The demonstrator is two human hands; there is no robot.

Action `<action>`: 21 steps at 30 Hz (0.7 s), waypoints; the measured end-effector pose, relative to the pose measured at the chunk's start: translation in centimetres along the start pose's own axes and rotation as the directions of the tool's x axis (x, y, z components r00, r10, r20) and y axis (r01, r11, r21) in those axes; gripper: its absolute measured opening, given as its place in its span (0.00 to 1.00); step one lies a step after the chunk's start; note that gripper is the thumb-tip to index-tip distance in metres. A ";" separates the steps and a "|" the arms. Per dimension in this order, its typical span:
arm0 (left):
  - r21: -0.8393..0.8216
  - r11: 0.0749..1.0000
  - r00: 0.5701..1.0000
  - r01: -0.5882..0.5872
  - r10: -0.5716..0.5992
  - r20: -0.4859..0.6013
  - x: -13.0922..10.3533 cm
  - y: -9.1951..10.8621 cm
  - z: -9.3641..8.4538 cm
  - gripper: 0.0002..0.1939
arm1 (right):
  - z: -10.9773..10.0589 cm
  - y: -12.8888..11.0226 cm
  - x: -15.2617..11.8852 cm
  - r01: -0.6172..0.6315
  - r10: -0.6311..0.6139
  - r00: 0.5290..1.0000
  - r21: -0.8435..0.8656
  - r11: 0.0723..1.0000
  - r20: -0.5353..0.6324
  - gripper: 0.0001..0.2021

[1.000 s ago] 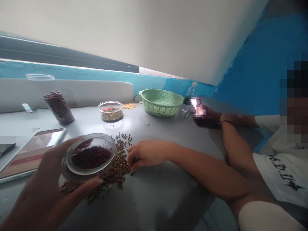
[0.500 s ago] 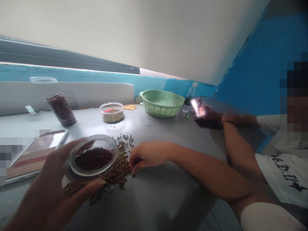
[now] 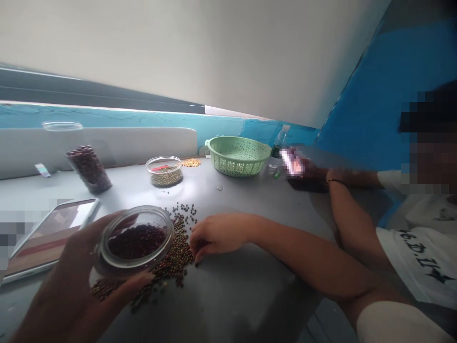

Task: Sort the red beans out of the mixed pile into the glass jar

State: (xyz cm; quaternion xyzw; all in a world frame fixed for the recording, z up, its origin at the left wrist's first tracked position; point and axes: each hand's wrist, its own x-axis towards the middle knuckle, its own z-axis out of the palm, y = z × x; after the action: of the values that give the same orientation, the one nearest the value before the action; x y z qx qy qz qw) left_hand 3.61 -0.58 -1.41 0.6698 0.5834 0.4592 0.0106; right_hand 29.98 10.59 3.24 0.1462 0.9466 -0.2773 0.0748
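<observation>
My left hand (image 3: 76,267) is wrapped round a clear round jar (image 3: 103,252) with dark red beans (image 3: 137,239) inside. The jar is tilted, its round face turned up, above a loose pile of small green-brown and reddish beans (image 3: 180,250) on the grey table. At the right edge of that pile is my right hand (image 3: 217,233), its fingers curled and pressed together near the tabletop; what they hold, if anything, is hidden.
Behind stand a tall container of dark beans (image 3: 89,170), a round tub of green beans (image 3: 166,176), yellow kernels (image 3: 192,163), a green basket (image 3: 239,166) and a bottle (image 3: 277,150). A phone (image 3: 53,233) lies left. Another person's forearm (image 3: 344,214) rests at the right.
The view has shifted slightly, so the table objects sit a little lower and further left. Both hands keep nearly the same pose, the left still round the jar.
</observation>
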 end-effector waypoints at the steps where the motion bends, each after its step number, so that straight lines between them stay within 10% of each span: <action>1: 0.003 1.000 1.000 0.001 -0.001 0.000 0.0 0.1 0.0 0.44 | 0.0 0.0 0.0 0.001 -0.001 1.000 0.005 1.000 0.001 0.07; 21: 0.007 0.997 0.996 -0.082 0.082 -0.017 -0.1 -1.2 0.1 0.49 | 0.5 -0.4 -0.1 -0.006 0.008 1.000 -0.062 0.998 0.020 0.08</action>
State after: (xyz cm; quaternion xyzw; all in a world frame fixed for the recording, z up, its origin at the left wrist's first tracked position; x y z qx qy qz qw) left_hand 2.77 -0.23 -2.23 0.6892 0.5568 0.4633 -0.0154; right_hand 29.94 9.98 3.06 0.1442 0.9534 -0.2492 0.0900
